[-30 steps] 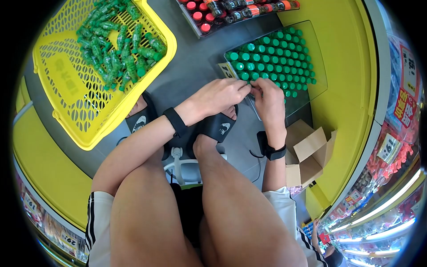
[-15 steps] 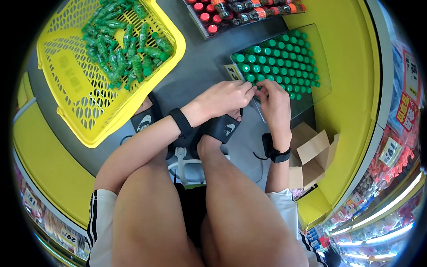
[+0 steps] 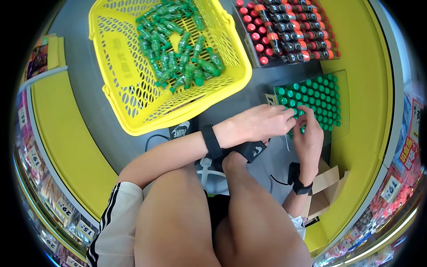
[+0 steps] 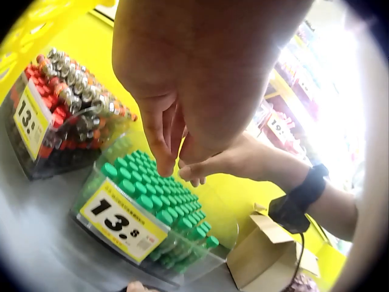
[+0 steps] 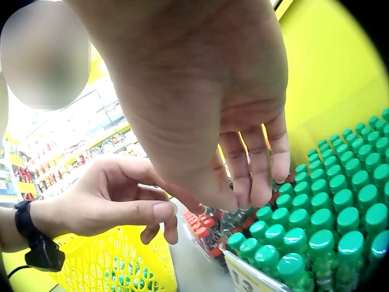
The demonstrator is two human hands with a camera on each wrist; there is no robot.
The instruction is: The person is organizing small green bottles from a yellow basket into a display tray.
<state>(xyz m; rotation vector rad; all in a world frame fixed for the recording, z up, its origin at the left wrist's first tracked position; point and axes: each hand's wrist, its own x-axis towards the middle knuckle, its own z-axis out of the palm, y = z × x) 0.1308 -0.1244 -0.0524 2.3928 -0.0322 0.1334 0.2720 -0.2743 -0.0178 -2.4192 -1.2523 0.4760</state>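
Observation:
Both hands meet over the near edge of a clear bin of green-capped bottles [image 3: 313, 95]. In the head view the left hand [image 3: 264, 122] reaches across, its fingers bent and relaxed, beside the right hand [image 3: 308, 138]. Palm and fairly straight fingers of the right hand [image 5: 206, 115] show in the right wrist view, the left hand [image 5: 109, 201] facing it with thumb and index apart. The left wrist view has the left hand [image 4: 194, 79] above the green caps [image 4: 152, 188], near the right hand [image 4: 243, 161]. No held object is visible; fingertip contact is partly hidden.
A yellow basket [image 3: 133, 120] with many small green bottles stands at the left. Behind the green-capped bin is a bin of dark, red-capped bottles [image 3: 291, 33]. An opened cardboard box [image 3: 327, 187] lies beside the right forearm. Yellow shelf bases [image 3: 66, 133] curve along both sides.
The head view has turned, so basket, bins and hands sit further right and lower. The hands remain close together by the green caps, and the right fingers look slightly more spread.

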